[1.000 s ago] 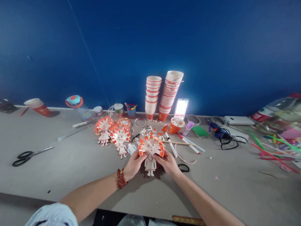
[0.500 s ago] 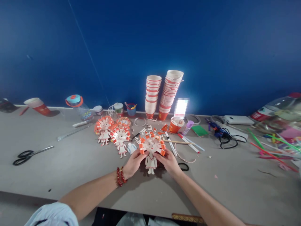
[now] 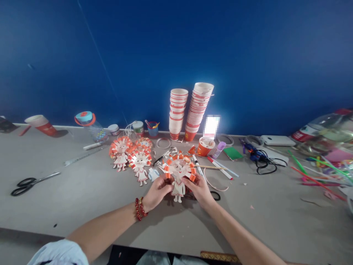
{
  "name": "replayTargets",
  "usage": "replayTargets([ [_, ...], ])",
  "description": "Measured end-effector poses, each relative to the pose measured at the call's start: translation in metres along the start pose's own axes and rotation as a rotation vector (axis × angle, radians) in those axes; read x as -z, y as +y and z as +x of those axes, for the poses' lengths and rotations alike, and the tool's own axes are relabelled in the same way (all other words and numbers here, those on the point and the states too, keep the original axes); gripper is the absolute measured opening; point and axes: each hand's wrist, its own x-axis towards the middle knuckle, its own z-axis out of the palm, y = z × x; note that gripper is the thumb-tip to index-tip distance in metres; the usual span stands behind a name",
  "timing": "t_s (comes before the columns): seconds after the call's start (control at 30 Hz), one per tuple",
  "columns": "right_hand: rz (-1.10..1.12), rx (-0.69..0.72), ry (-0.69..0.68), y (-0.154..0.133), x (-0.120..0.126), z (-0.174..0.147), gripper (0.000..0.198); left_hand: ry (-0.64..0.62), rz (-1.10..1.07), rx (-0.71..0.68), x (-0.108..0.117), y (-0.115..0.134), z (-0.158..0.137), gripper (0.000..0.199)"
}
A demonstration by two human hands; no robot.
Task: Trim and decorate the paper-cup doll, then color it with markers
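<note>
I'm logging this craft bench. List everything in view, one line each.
doll: 1, white and orange, held by both hands
finished dolls: about 3, orange-white, left of centre
cup stacks: 2, white-red, by the wall
cup: 1, orange, upright beside the stacks
tipped cup: 1, red-white, far left
scissors: 1, black, left
jar: 1, clear, teal lid
markers: several, white-red, right of the doll
straws: many, mixed colours, far right
table: 1, grey
left hand: on the doll, red bead bracelet
right hand: on the doll
</note>
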Motion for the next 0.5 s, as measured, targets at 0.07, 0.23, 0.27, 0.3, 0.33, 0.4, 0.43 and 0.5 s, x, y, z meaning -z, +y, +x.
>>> replayTargets([
  [0.07, -0.002, 0.002, -0.006, 0.0002, -0.0004, -0.0003, 0.047, 0.003, 0.011, -0.009, -0.0006, -0.0008, 0.0002, 0.01],
  [0.23, -0.001, -0.006, -0.009, 0.0013, -0.0006, -0.0006, 0.044, 0.013, 0.01, -0.008, -0.0015, -0.0006, 0.0004, 0.014],
  [0.27, -0.007, -0.006, -0.007, 0.0012, -0.0007, -0.0007, 0.043, 0.014, 0.011, -0.008, -0.0017, -0.0001, 0.0003, 0.016],
  [0.3, -0.013, -0.005, -0.005, 0.001, -0.0008, -0.0008, 0.044, 0.016, 0.012, -0.006, -0.0019, 0.0005, 0.0003, 0.017],
  [0.33, -0.019, -0.005, -0.004, 0.0007, -0.001, -0.001, 0.044, 0.02, 0.017, -0.002, -0.0021, 0.0009, 0.0003, 0.019],
  [0.4, -0.027, -0.004, -0.006, -0.0001, -0.0016, -0.0014, 0.045, 0.029, 0.029, 0.002, -0.0025, 0.0009, 0.0005, 0.022],
  [0.43, -0.03, 0.0, -0.006, -0.0004, -0.0019, -0.0016, 0.045, 0.036, 0.033, 0.003, -0.0025, 0.0005, 0.0007, 0.024],
  [0.5, -0.038, 0.011, -0.008, -0.0008, -0.0021, -0.0018, 0.046, 0.051, 0.04, 0.004, -0.0022, -0.0011, 0.001, 0.025],
])
